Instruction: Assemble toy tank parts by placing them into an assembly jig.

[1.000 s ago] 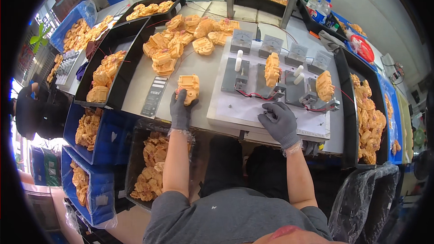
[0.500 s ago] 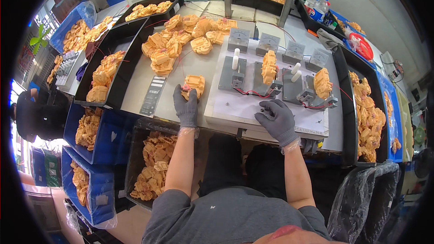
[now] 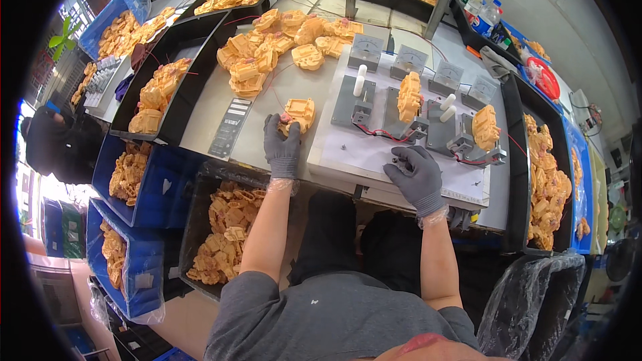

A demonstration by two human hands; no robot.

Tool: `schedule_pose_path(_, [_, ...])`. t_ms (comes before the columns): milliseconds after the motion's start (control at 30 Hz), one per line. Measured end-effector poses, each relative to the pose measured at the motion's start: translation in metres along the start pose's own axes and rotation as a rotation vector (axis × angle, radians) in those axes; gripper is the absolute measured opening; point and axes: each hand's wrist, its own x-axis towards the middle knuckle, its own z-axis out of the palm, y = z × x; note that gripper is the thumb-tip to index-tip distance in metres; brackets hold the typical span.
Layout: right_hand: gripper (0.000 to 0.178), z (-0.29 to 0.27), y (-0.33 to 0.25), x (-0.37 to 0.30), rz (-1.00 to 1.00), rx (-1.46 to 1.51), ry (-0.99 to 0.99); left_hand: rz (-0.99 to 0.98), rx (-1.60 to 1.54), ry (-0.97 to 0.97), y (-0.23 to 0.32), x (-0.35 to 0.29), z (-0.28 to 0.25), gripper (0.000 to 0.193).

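In the head view, the left hand (image 3: 282, 148) keeps its grip narrow on the near left edge of one yellow-orange plastic casing (image 3: 303, 111) — this casing is over the table (image 3: 206, 108), just left of the white board (image 3: 364, 160). The right hand (image 3: 420, 177) is above this board with curled fingers — I cannot tell if its grip holds the small dark piece (image 3: 395, 160) at the fingertips. Behind it, grey fixtures (image 3: 384, 108) stand before four analog meters (image 3: 409, 60).

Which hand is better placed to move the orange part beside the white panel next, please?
Probably the left hand: it touches that orange part, while the right hand is over the white panel.
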Motion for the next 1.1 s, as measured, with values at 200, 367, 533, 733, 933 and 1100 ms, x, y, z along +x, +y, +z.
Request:
schedule_pose_path(200, [0.032, 0.001, -0.005, 0.001, 0.023, -0.004, -0.028, 0.003, 0.052, 0.049, 0.003, 0.0, -0.002, 0.046])
schedule_pose_path(367, [0.033, 0.004, -0.003, 0.001, 0.011, -0.026, -0.018, -0.046, -0.051, 0.021, 0.007, 0.001, -0.003, 0.042])
schedule_pose_path(533, [0.033, 0.007, -0.001, 0.001, 0.05, -0.014, -0.013, -0.226, -0.344, 0.083, 0.021, -0.003, -0.008, 0.041])
schedule_pose_path(733, [0.034, 0.007, -0.004, 0.002, 0.07, -0.028, -0.014, -0.26, -0.495, 0.108, 0.018, -0.003, -0.011, 0.039])
schedule_pose_path(933, [0.034, 0.008, 0.0, 0.001, 0.064, -0.032, -0.005, -0.257, -0.553, 0.126, 0.014, -0.003, -0.012, 0.035])
schedule_pose_path(1100, [0.034, 0.007, -0.001, 0.001, 0.061, -0.037, -0.005, -0.262, -0.549, 0.127, 0.014, -0.003, -0.013, 0.035])
